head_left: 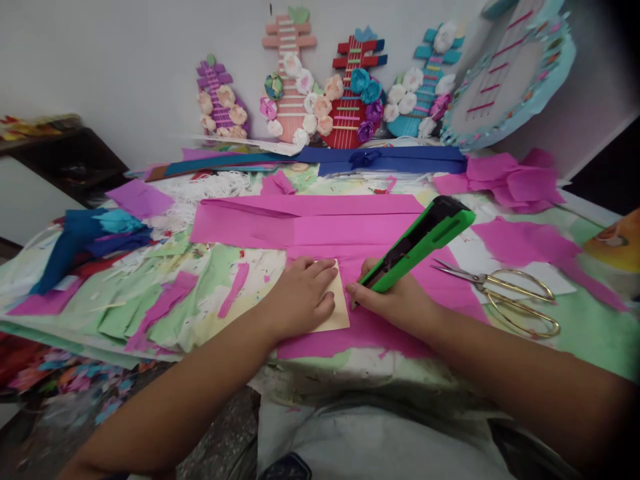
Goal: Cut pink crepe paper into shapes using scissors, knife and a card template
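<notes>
My left hand (300,298) lies on a cream card (341,303), pressing it down with the fingers spread over it. Under the card is a sheet of pink paper (320,345). My right hand (397,300) is wrapped round a green and black utility knife (425,243), tilted with its upper end to the right. The knife's tip points down at the pink paper, just right of the card's edge; whether it touches is hard to see. Another folded pink strip (350,205) lies beyond both hands. Gold-handled scissors (485,280) rest to the right of my right hand, blades partly apart.
Several decorated guitar shapes (350,100) stand against the wall. Blue paper strips (390,159) lie before them. Pink scraps (515,180) are at right, with white string (205,193) and teal paper (70,243) at left. Coloured scraps (80,380) litter the floor.
</notes>
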Tool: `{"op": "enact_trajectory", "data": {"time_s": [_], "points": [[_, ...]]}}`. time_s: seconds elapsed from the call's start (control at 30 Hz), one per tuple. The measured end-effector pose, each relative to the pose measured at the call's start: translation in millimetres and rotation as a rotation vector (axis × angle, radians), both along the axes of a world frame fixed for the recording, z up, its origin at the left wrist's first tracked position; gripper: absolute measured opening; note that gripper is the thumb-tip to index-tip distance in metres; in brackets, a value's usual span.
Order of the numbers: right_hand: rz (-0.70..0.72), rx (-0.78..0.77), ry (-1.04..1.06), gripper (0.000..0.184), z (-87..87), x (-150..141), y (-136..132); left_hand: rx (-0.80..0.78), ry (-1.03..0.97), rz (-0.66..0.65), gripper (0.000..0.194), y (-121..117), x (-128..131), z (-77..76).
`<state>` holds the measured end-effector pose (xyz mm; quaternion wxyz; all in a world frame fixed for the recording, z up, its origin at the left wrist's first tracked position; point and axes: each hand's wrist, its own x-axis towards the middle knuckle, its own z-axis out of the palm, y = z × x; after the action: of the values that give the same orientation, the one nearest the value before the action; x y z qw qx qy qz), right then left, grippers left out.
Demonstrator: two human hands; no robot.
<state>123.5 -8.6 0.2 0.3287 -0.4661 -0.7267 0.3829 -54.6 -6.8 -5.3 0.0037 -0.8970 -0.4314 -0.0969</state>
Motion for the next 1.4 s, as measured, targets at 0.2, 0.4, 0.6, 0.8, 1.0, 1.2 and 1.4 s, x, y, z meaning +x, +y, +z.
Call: {"op": "enact_trajectory", "data": {"time_s": [0.2, 0.4, 0.6, 0.8, 1.0, 1.2, 1.4], "points": [[0.054, 0.000, -0.034, 0.030, 0.3, -0.5, -0.3, -0.010, 0.004, -0.002, 0.038, 0.9, -1.5, -1.8], [0.062, -0.002, -0.059, 0.030, -0.1, -1.5, -1.3, -0.024, 0.015, -0.009, 0.039, 0.2, -1.7, -0.4], [0.096, 0.020, -0.042, 0.031, -0.2, -0.6, -1.7, -0.022, 0.024, -0.006, 0.039, 0.7, -0.7, 0.0], [0.074, -0.011, -0.028, 0.030, -0.5, -0.9, -1.7, 0.001, 0.018, -0.003, 0.038, 0.4, -0.8, -1.0], [0.059, -0.036, -0.005, 0.030, -0.8, -0.3, -1.7, 0.000, 0.015, 0.007, 0.038, -0.3, -1.2, -0.5], [0.001, -0.105, 0.089, 0.030, 1.6, 1.5, -1.4, 0.016, 0.005, 0.009, 0.037, -0.8, -0.1, 1.1], [0.058, -0.103, 0.019, 0.032, -0.1, 0.7, -2.8, -0.003, 0.016, 0.015, 0.038, -1.0, 0.0, 0.6]]}}
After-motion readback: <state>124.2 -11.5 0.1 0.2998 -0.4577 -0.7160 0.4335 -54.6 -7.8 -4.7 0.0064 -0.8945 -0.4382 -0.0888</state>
